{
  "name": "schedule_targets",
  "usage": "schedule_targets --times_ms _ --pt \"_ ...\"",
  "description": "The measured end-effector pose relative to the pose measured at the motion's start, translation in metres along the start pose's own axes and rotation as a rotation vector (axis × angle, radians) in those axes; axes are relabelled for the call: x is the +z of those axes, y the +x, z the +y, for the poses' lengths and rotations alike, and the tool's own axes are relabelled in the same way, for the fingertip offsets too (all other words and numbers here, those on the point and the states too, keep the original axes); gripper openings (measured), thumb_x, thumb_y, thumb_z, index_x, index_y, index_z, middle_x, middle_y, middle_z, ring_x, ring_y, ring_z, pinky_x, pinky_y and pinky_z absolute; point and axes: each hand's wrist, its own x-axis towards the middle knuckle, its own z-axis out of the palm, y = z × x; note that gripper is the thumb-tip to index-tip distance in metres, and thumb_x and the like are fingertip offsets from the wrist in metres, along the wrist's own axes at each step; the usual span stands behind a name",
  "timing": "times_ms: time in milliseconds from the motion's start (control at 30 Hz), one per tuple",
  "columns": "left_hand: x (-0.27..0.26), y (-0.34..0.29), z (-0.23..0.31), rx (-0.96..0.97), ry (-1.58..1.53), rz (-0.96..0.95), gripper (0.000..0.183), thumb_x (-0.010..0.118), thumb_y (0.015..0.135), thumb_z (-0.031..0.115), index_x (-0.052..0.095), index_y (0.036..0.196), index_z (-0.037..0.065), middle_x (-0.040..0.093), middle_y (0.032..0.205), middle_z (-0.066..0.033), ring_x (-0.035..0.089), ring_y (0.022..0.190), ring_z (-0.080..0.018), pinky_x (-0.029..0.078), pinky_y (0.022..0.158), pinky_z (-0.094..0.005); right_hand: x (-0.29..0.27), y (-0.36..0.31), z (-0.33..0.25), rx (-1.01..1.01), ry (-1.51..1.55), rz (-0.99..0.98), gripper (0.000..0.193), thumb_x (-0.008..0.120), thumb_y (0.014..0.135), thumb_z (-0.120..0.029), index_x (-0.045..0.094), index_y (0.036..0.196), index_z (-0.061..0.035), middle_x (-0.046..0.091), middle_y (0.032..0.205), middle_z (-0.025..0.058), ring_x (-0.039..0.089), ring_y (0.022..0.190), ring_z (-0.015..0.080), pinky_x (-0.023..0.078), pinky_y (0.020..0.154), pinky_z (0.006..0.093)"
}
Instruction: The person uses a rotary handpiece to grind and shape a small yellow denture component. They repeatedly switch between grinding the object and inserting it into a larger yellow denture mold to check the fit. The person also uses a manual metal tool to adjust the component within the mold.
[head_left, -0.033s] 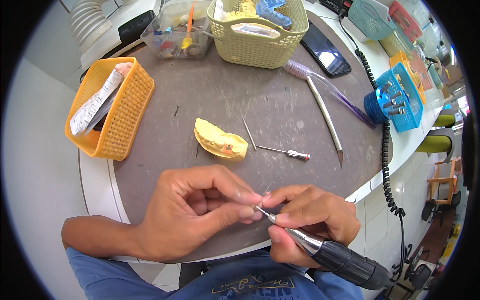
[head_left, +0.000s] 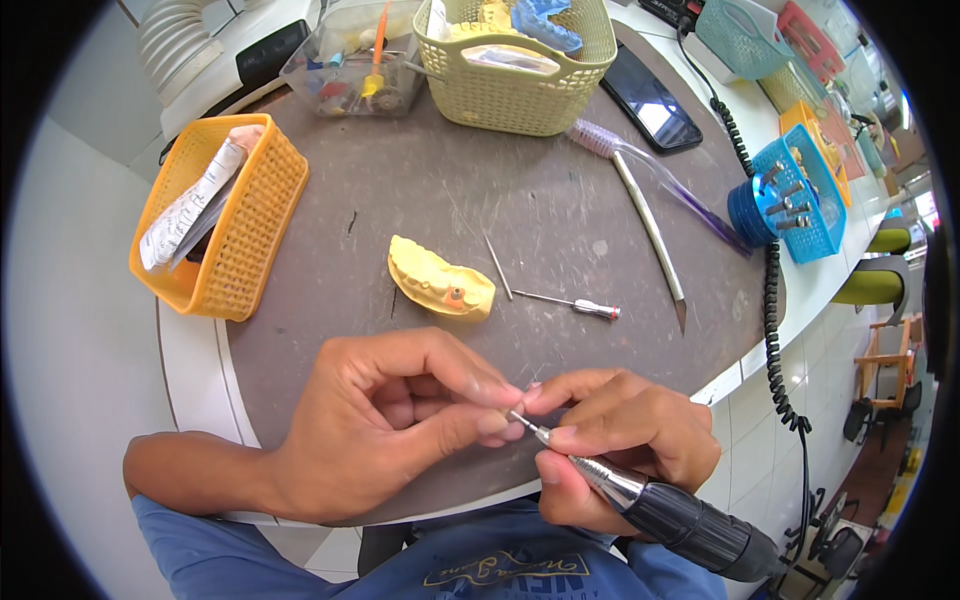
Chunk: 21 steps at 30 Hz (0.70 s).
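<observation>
My right hand (head_left: pixel 640 440) grips a black and silver rotary handpiece (head_left: pixel 690 520), its thin bur pointing up and left. My left hand (head_left: pixel 400 425) is closed in a pinch of thumb and forefinger at the bur's tip; what lies between those fingertips is too small and hidden to name. The right forefinger touches the left fingertips. Just beyond the hands lies a yellow dental cast (head_left: pixel 437 280) with a round metal-rimmed hole in a pinkish patch. Right of the cast are a thin metal pin (head_left: pixel 498 267) and a small screwdriver (head_left: pixel 585 307).
An orange basket (head_left: pixel 262 225) with papers stands at the left. Farther back are a clear plastic box (head_left: pixel 345 95), a green basket (head_left: pixel 510 105) and a phone (head_left: pixel 650 97). A knife (head_left: pixel 655 235), a purple-handled brush (head_left: pixel 690 200) and a blue bur holder (head_left: pixel 750 212) lie rightward; a coiled cord (head_left: pixel 770 340) hangs by the edge.
</observation>
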Motion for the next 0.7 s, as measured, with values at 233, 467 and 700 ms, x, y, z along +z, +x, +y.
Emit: schedule_targets --times_ms 233,467,700 --pt "0.0045 0.0007 0.0041 -0.024 0.074 0.031 0.016 0.067 0.091 -0.015 0.062 0.101 -0.003 0.068 0.106 -0.0213 0.073 0.095 -0.0242 0.063 0.085 -0.0359 0.0042 0.0014 0.0007 -0.027 -0.013 0.032 0.024 0.082 0.071 0.006 0.067 0.089 0.0007 0.070 0.077 0.0136 0.075 0.078 0.0295 0.063 0.081 0.0446" --pt "0.0032 0.0021 0.0038 -0.032 0.060 0.021 0.017 0.066 0.091 -0.015 0.061 0.101 -0.003 0.068 0.106 -0.0211 0.072 0.096 -0.0235 0.062 0.084 -0.0356 0.0060 0.0007 0.0047 -0.055 -0.011 0.071 0.023 0.082 0.069 0.006 0.069 0.087 0.0011 0.069 0.075 0.0121 0.075 0.076 0.0286 0.063 0.080 0.0426" --pt "0.0037 0.0022 0.0038 -0.036 0.064 0.021 0.017 0.066 0.090 -0.015 0.061 0.101 -0.003 0.069 0.105 -0.0215 0.072 0.095 -0.0230 0.062 0.083 -0.0350 0.0036 0.0006 0.0020 -0.022 -0.010 0.054 0.025 0.083 0.067 0.007 0.069 0.086 0.0006 0.070 0.075 0.0115 0.074 0.075 0.0273 0.063 0.080 0.0428"
